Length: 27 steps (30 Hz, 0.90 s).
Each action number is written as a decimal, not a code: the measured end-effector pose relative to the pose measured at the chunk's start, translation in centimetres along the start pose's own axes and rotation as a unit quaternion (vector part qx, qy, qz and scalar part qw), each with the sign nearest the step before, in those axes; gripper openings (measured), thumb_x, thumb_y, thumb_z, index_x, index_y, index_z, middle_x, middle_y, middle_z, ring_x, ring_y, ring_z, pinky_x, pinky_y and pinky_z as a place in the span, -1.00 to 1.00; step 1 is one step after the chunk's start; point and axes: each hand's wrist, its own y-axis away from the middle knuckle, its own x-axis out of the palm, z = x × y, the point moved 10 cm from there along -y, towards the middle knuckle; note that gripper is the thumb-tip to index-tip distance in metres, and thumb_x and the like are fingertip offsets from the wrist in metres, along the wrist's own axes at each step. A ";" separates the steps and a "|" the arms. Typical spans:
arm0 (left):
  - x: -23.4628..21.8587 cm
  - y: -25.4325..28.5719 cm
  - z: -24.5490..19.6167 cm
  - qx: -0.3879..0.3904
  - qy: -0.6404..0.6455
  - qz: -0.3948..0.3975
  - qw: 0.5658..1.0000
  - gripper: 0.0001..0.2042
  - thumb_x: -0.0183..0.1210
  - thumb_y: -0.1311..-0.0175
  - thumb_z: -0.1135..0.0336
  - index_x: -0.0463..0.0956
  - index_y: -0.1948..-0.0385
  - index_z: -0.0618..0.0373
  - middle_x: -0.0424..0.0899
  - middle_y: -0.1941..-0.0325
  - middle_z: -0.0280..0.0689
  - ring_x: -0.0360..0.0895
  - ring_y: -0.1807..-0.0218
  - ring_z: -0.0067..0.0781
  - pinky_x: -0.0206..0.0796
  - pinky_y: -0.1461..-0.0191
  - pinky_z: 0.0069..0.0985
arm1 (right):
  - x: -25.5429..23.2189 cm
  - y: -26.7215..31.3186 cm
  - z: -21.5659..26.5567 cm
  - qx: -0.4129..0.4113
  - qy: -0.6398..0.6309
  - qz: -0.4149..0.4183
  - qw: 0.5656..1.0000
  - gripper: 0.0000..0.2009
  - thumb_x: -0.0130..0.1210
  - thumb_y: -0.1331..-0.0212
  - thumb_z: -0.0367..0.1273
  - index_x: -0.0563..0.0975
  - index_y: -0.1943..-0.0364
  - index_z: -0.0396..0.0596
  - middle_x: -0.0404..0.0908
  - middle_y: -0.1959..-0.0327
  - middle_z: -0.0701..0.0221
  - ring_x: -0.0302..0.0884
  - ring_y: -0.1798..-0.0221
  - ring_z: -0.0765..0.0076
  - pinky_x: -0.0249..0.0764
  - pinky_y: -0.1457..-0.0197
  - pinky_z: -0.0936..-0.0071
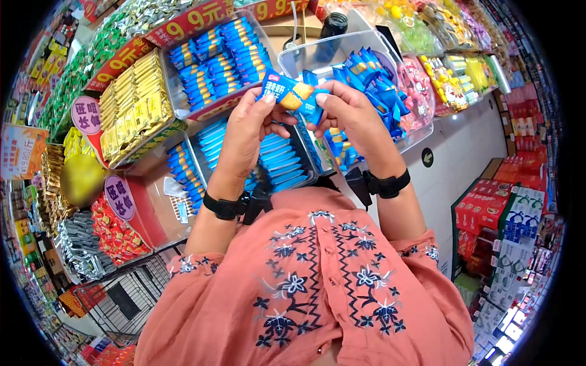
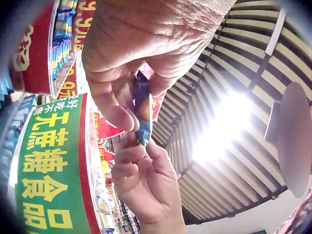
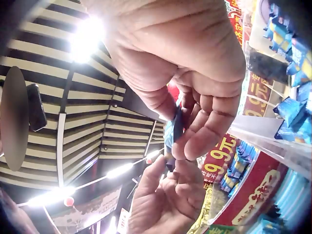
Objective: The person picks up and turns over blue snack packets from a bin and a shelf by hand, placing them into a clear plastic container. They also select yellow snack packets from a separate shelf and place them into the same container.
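The person stands at a shelf of sweet and biscuit bins and holds one small blue snack packet (image 1: 293, 97) up in front of the chest, above the clear bin (image 1: 342, 46) that carries more packets of the same blue wrap. The left hand (image 1: 247, 131) pinches the packet's left end between thumb and curled fingers; the right hand (image 1: 348, 116) pinches the opposite end the same way, so the wrapper is stretched flat between the two grips with its printed face turned up toward the head camera. That flat, face-up attitude suits reading the print or checking the wrap, as far as can be judged. In the left wrist view the packet (image 2: 143, 109) appears edge-on, a thin dark strip clamped between the fingertips (image 2: 122, 117), with the other hand below it. The right wrist view shows the same edge-on strip (image 3: 175, 126) caught between thumb and fingers. Neither hand touches the bins. Around the packet's source bin stand a tray of longer blue bars (image 1: 220, 55), a tray of yellow bars (image 1: 137, 100) and a bin of pink sweets (image 1: 418, 91), each tilted toward the aisle so that stock faces the shopper. Red price signs (image 1: 189, 21) run along the tray fronts.
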 end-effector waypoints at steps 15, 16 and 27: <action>-0.6 -0.6 0.3 -0.017 0.007 0.015 1.000 -0.70 -0.05 -0.53 0.19 0.40 -0.10 0.19 0.67 0.02 -0.19 0.67 0.12 -0.40 0.54 0.18 -0.51 | -0.1 -0.8 1.2 -0.039 0.031 -0.004 0.999 -0.76 0.03 -0.45 -0.29 0.52 -0.01 -0.17 0.64 0.28 0.45 0.68 0.33 0.54 0.57 0.36 0.63; -0.7 -0.6 0.3 -0.017 0.006 0.015 1.000 -0.70 -0.05 -0.53 0.19 0.40 -0.10 0.19 0.67 0.02 -0.19 0.67 0.13 -0.40 0.53 0.17 -0.51 | -0.1 -0.8 1.3 -0.042 0.034 -0.002 0.999 -0.76 0.03 -0.45 -0.29 0.52 -0.01 -0.17 0.64 0.27 0.45 0.68 0.33 0.54 0.57 0.36 0.63; -1.3 -2.3 -5.2 0.197 -0.434 -0.002 0.879 -0.57 0.27 -0.34 0.29 0.44 -0.20 0.15 0.58 -0.09 -0.22 0.59 -0.05 -0.35 0.45 -0.13 -0.44 | -0.7 -2.0 1.5 -0.047 0.165 -0.026 0.985 -0.79 0.04 -0.40 -0.31 0.56 0.06 -0.15 0.63 0.34 0.47 0.61 0.38 0.64 0.48 0.45 0.65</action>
